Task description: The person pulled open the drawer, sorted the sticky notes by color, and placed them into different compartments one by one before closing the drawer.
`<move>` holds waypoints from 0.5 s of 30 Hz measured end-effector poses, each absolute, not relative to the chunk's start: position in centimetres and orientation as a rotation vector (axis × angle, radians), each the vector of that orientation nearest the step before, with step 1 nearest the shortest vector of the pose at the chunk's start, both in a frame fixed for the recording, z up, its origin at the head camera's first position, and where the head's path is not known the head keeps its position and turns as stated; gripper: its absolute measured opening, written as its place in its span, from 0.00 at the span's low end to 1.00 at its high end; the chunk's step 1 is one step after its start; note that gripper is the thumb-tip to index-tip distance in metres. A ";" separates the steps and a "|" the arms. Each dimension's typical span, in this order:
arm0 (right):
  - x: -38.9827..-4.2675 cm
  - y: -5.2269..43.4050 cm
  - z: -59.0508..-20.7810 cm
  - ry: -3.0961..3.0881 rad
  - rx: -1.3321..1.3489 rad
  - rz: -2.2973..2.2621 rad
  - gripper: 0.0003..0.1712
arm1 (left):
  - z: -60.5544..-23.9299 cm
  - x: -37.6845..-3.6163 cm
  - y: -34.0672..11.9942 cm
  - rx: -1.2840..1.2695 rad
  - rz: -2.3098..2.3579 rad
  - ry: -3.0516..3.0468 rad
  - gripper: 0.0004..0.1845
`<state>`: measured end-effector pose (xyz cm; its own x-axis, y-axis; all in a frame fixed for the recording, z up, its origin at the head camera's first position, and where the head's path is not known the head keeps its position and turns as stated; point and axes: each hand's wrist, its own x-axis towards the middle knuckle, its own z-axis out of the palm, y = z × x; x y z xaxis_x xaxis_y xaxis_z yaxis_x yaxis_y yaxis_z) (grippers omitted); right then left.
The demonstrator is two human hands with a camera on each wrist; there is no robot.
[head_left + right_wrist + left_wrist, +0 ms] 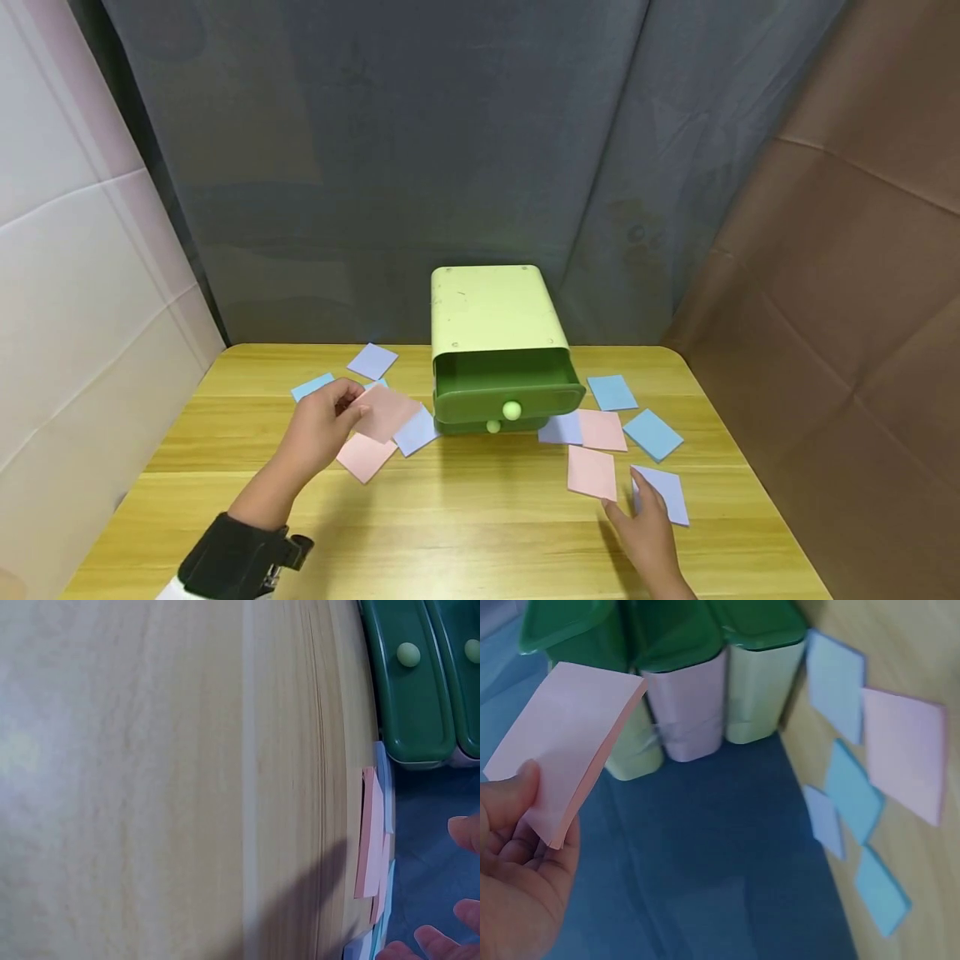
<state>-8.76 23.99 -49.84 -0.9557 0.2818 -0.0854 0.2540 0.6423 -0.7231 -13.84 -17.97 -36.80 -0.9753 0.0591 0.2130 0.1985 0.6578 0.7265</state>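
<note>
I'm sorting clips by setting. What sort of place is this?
Probably a small staged recording booth, not a home or office. A wooden table stands closed in by hung cloth backdrops and a white panel. On it are only a green drawer box and scattered coloured paper squares.

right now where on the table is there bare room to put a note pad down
The widest bare patch is the front of the wooden table, between the left hand holding a pink pad and the right hand. The back corners beside the green drawer box are also bare. Crowded: the pads left and right of the open drawer.
</note>
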 end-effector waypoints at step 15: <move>-8.6 24.4 -49.6 -2.812 -0.470 1.239 0.43 | -32.2 -15.2 -14.1 -0.299 -1.239 -2.559 0.05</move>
